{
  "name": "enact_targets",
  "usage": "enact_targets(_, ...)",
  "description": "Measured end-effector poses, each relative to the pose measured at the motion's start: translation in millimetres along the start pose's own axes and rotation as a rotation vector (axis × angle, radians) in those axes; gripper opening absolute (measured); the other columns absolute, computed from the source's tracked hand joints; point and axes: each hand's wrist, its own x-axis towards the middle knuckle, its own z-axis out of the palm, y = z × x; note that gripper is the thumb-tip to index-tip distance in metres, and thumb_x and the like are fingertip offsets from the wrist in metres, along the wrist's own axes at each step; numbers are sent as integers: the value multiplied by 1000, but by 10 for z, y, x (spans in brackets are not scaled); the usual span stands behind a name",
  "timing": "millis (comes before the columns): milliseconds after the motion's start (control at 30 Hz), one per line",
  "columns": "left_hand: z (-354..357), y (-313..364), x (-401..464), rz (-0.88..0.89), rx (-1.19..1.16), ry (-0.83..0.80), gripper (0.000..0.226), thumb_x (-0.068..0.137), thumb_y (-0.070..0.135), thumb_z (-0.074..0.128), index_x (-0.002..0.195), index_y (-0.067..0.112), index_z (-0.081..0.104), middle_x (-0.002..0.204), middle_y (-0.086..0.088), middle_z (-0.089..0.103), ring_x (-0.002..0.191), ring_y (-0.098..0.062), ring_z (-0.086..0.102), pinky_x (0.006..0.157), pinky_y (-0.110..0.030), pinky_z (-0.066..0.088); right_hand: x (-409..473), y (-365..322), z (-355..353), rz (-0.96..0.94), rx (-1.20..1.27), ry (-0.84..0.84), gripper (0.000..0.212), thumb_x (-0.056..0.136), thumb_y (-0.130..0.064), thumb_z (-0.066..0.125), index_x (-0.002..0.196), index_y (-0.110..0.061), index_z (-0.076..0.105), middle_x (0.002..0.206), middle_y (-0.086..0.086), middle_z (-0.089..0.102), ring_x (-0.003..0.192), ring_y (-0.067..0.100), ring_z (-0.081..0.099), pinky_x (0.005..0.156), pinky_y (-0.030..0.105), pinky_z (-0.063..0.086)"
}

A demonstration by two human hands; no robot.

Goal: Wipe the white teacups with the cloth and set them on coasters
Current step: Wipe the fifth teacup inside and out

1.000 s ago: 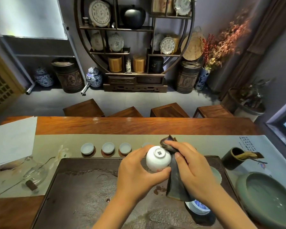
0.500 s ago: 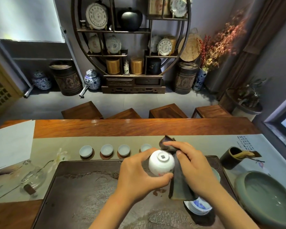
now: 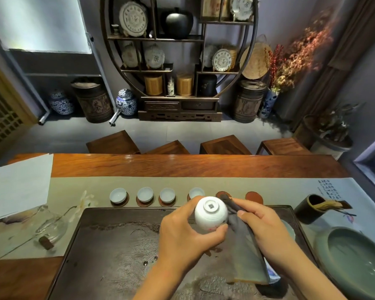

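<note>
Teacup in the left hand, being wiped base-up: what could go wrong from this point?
1. The teacup is held only between the left hand's fingertips and thumb above the hard dark tray; a slip could chip it.
2. The cloth in the right hand trails low and could snag the blue-and-white dish beneath.

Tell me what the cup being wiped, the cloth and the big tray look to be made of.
Cup: glazed white porcelain, by its gloss and the mark on its foot.
Cloth: dark grey woven fabric, matte; it drapes and folds.
Tray: dark stone, probably, rough and mottled with a raised rim; stained wood is possible.
</note>
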Motion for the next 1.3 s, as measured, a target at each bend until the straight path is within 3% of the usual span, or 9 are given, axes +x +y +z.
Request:
enact_targets(133, -110, -134, 104, -68, 143, -43, 34, 59, 55, 73, 90, 56, 60, 85, 27, 69, 84, 7, 64, 68, -21, 53, -19, -94, -184, -20, 25, 7, 49, 90, 4, 45, 91, -34, 76, 98, -11, 74, 93, 4, 67, 74, 9, 47)
enact_targets(300, -152, -113, 113, 63, 188, -316, 50, 61, 54, 73, 107, 44, 60, 89, 21, 69, 85, 0, 64, 66, -29, 52, 127, -230, -66, -273, -410, -28, 44, 90, 3, 46, 106, -31, 68, 107, -19, 69, 103, -7, 58, 87, 5, 39)
enact_targets(367, -123, -73, 103, 122, 152, -376, 54, 60, 51, 76, 111, 43, 57, 89, 23, 68, 83, 1, 64, 64, -22, 50, 166, -250, 34, -329, -547, -73, 43, 89, 2, 46, 103, -33, 66, 105, -19, 65, 100, -7, 57, 84, 5, 38)
enact_targets(433, -110, -61, 94, 118, 96, -374, 56, 60, 47, 79, 111, 47, 56, 91, 27, 68, 85, 5, 64, 65, -15, 47, 182, -267, 77, -363, -602, -111, 43, 88, 2, 46, 100, -34, 66, 102, -18, 64, 98, -6, 57, 83, 5, 38)
enact_targets(667, -186, -124, 74, 9, 10, -206, 48, 58, 43, 81, 97, 62, 61, 90, 29, 70, 85, 6, 67, 68, -19, 53, 160, -285, 169, -366, -582, -53, 39, 87, 0, 49, 99, -33, 67, 100, -15, 65, 95, -4, 58, 81, 9, 42)
enact_targets(833, -252, -233, 75, -147, -8, -140, 37, 60, 41, 81, 96, 43, 71, 88, 25, 72, 84, 6, 67, 70, -23, 56, 39, -223, 39, -292, -512, -170, 47, 87, 2, 50, 93, -40, 70, 96, -16, 69, 94, 0, 62, 80, 14, 46)
enact_targets(1000, -217, -160, 54, -95, 75, -221, 37, 61, 43, 80, 95, 49, 66, 91, 27, 71, 86, 8, 65, 70, -19, 54, 37, -227, 79, -374, -487, 40, 31, 85, -7, 62, 94, -35, 69, 96, -21, 67, 95, -7, 59, 78, 1, 39)
enact_targets(1100, -169, -99, 75, -43, 155, -219, 39, 61, 47, 73, 99, 42, 65, 84, 19, 71, 79, 0, 66, 64, -28, 53, 35, -226, 179, -488, -674, 27, 17, 79, -17, 66, 93, -25, 70, 89, -10, 62, 83, 0, 57, 71, 7, 40)
enact_targets(1300, -159, -77, 76, 12, 274, -237, 39, 58, 55, 67, 91, 34, 62, 73, 12, 66, 67, -8, 60, 57, -34, 49, -44, -224, 275, -586, -915, -55, 18, 79, -25, 55, 90, -18, 67, 91, 2, 55, 65, 16, 56, 51, 27, 45)
